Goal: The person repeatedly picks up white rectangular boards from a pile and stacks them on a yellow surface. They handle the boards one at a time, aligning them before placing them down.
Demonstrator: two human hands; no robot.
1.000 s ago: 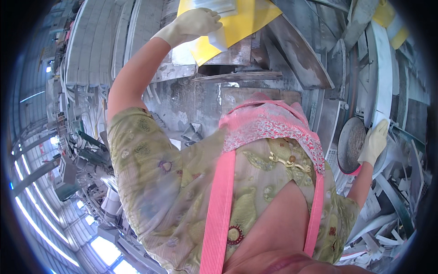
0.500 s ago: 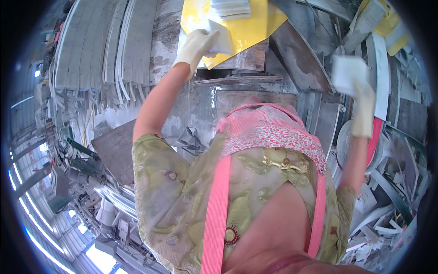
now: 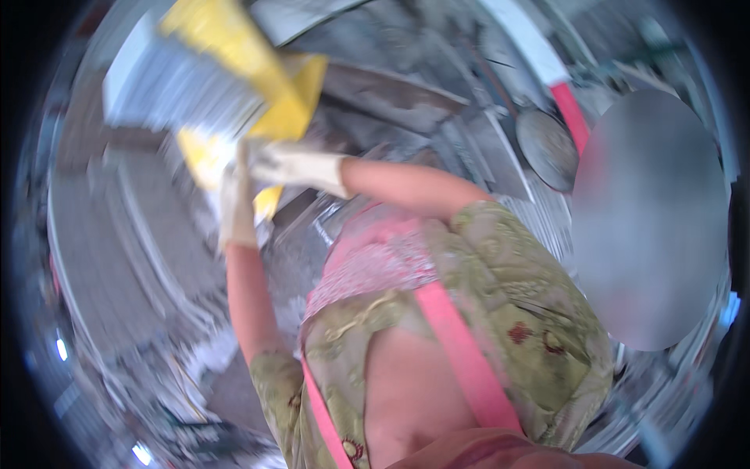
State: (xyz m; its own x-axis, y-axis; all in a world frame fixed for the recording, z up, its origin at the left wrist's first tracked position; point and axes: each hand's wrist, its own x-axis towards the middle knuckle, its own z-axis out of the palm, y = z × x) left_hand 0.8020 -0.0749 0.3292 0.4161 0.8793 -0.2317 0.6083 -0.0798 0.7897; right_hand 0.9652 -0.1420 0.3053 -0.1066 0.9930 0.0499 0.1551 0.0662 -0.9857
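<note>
room between forearms (image 3: 248,289), pale stack (image 3: 187,86) (blurred) blocking ahead, grey slabs (image 3: 101,258) left

pale cream gloves (image 3: 324,171) on left hand (image 3: 236,187) and right hand (image 3: 285,162), blurred on my feed; olive-green top (image 3: 558,383), short sleeves (image 3: 504,234), dark-red motifs (image 3: 518,334), golden clasp (image 3: 363,316) I just make out; pink apron (image 3: 379,227), whitish speckled band (image 3: 375,271), flat pink straps (image 3: 469,352)

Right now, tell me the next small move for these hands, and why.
I'd probably steady the left hand and right hand before shifting anything: they are close together near the stack of pale slabs and the yellow sheet, and blur hides whether either grips anything.
</note>
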